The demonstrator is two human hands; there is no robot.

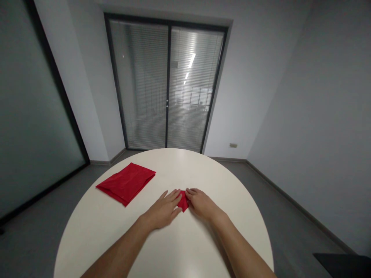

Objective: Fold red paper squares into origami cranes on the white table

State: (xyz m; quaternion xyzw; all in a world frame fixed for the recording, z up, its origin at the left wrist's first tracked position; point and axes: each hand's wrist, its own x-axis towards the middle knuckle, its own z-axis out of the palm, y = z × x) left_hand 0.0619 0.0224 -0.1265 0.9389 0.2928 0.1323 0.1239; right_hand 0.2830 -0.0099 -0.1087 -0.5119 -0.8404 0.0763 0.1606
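Observation:
A small red folded sheet [182, 201], paper or cloth, lies on the white table between my hands, its near end coming to a point. My left hand [164, 210] rests palm down with its fingers spread, the fingertips over the sheet's left edge and the thumb by the lower left side. On the right side, my right hand [201, 202] has its fingers bent and close together on the sheet's edge; its thumb is hidden. Part of the sheet is covered by the fingers of both hands.
A larger red folded piece [127, 183] with loose layered edges lies on the left of the round white table [179, 166]. Beyond stand glass doors with blinds [168, 85]. A dark object [342, 264] shows at the lower right.

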